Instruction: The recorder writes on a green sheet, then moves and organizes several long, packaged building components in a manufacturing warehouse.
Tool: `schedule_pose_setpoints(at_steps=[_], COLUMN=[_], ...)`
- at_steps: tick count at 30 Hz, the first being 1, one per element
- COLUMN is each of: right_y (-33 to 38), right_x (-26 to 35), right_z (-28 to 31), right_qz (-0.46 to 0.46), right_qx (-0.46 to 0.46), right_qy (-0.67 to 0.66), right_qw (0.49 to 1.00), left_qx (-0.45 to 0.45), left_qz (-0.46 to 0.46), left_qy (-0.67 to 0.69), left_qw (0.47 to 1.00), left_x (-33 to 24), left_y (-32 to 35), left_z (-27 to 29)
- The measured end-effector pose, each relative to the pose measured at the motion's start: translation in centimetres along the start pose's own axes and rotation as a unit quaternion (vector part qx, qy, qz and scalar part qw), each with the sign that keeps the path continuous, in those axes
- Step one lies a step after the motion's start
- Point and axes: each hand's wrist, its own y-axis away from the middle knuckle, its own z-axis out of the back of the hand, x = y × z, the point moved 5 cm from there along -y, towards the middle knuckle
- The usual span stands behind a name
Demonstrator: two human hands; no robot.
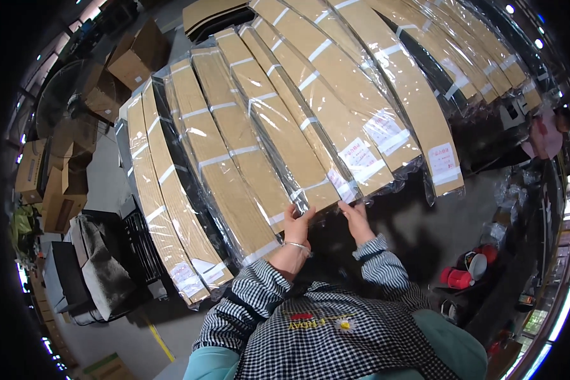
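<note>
Long flat cardboard packages in clear plastic, bound with white bands, lie side by side in front of me. My left hand grips the near left corner of one brown cardboard package, its thumb and fingers at the edge. At the same end, toward the right corner, my right hand has its fingers closed at the edge, just below a white label on a narrow neighbouring package. The undersides of the fingers are partly hidden.
Open cardboard boxes and a standing fan are at the left. A grey cloth drapes something beside black slatted pieces. At the right are a red container and a person in pink near the packages' far end.
</note>
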Motion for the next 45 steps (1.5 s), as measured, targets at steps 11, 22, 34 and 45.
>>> schedule_pose_setpoints(at_steps=[11, 22, 34, 45], right_y=[3.4, 5.0, -0.8, -3.8], right_x=[11.4, 25.5, 7.2, 3.7], right_z=[-5.8, -19.9, 4.7, 3.0], right_qz=[0.135, 0.117, 0.014, -0.056], right_qx=[-0.115, 0.232, -0.154, -0.085], right_qy=[-0.029, 0.179, 0.036, -0.099], right_qw=[0.984, 0.949, 0.987, 0.99], left_qx=[0.172, 0.397, 0.363, 0.16], left_qz=[-0.053, 0.008, 0.057, -0.168], left_qy=[0.015, 0.292, 0.167, 0.038], left_qw=[0.984, 0.87, 0.915, 0.972], left_x=[-9.4, -28.3, -30.0, -23.7], left_y=[1.6, -6.4, -7.5, 4.7], left_z=[-0.4, -9.3, -0.3, 15.7])
